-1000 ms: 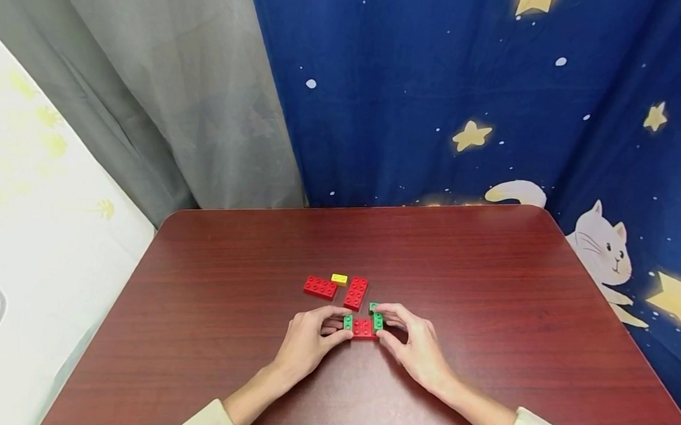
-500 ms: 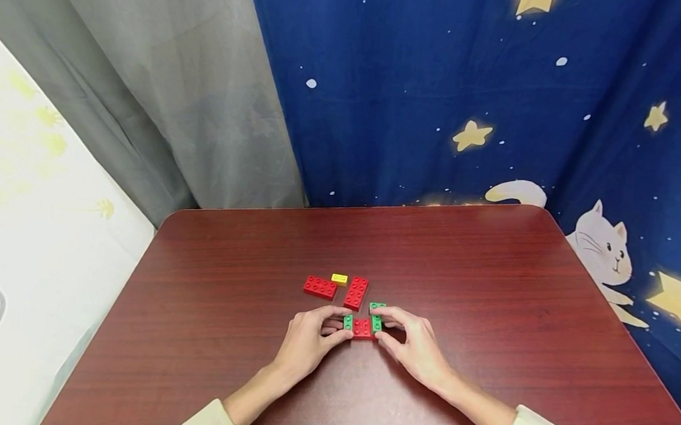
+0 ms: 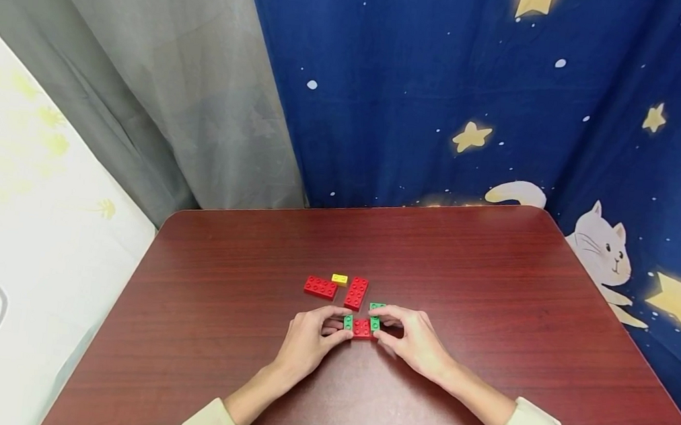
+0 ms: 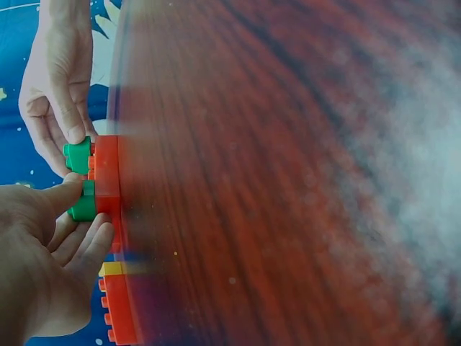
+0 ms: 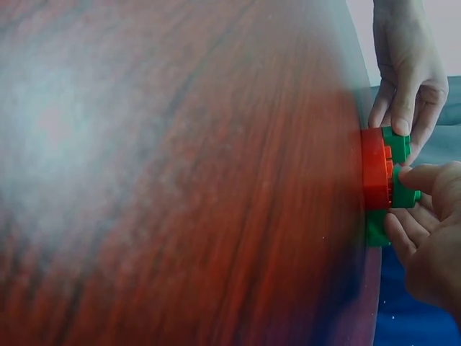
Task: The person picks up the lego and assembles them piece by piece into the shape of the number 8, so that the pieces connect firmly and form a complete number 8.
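Observation:
In the head view, a red toy brick (image 3: 361, 328) lies on the table between both hands. My left hand (image 3: 305, 341) pinches a green brick (image 3: 348, 322) on top of its left end. With thumb and fingers, my right hand (image 3: 417, 344) pinches another green brick (image 3: 374, 325) at the right end. The right wrist view shows that green brick (image 5: 405, 189) at stud height above the red brick (image 5: 375, 169); whether it is fully pressed down, I cannot tell. One more green brick (image 3: 376, 306) sits lower on the table just behind, partly covered by my right fingers.
Beyond the hands lie two loose red bricks, one upright in view (image 3: 356, 293) and one sideways (image 3: 320, 287). A small yellow brick (image 3: 339, 279) is near them. The brown table (image 3: 463, 264) ends at a dark blue star-patterned curtain (image 3: 398, 109).
My right hand has shifted slightly left, bringing its green brick inward along the red brick. More of the green brick behind it shows. My left hand stays put.

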A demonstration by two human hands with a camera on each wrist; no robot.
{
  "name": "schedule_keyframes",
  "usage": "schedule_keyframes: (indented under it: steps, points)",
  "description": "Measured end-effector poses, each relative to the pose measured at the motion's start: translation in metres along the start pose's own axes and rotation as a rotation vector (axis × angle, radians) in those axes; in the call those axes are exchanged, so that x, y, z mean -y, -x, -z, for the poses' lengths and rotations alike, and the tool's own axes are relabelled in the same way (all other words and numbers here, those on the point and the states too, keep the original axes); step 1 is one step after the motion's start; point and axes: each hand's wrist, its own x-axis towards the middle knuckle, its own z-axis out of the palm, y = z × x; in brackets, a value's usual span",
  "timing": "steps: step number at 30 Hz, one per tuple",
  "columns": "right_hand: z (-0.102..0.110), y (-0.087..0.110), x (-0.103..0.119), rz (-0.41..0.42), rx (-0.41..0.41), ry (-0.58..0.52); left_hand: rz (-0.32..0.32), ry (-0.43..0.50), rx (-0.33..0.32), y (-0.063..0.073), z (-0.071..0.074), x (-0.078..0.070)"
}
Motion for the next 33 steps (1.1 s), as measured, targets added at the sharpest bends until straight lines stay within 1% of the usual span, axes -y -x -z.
schedule_keyframes:
  steps: [8, 17, 22, 26, 33]
  points:
    - [0.0029, 0.0009, -0.0013, 0.028, -0.010, -0.001, -0.004, -0.005, -0.002, 0.0013, -0.0009, -0.0020]
    - [0.0027, -0.0005, -0.0012, 0.045, -0.006, 0.092, -0.015, -0.017, 0.003, 0.0014, -0.0009, -0.0011]
    - [0.0017, -0.0005, -0.0027, 0.053, 0.010, 0.087, -0.039, -0.022, 0.003, 0.0021, -0.0013, -0.0003]
    - [0.0023, -0.0024, -0.0025, 0.040, 0.027, 0.074, -0.036, -0.028, 0.007, 0.0017, -0.0009, -0.0005]
    - [0.0039, -0.0073, 0.0005, -0.025, 0.067, 0.037, -0.037, -0.046, 0.016, -0.0001, 0.0008, -0.0005]
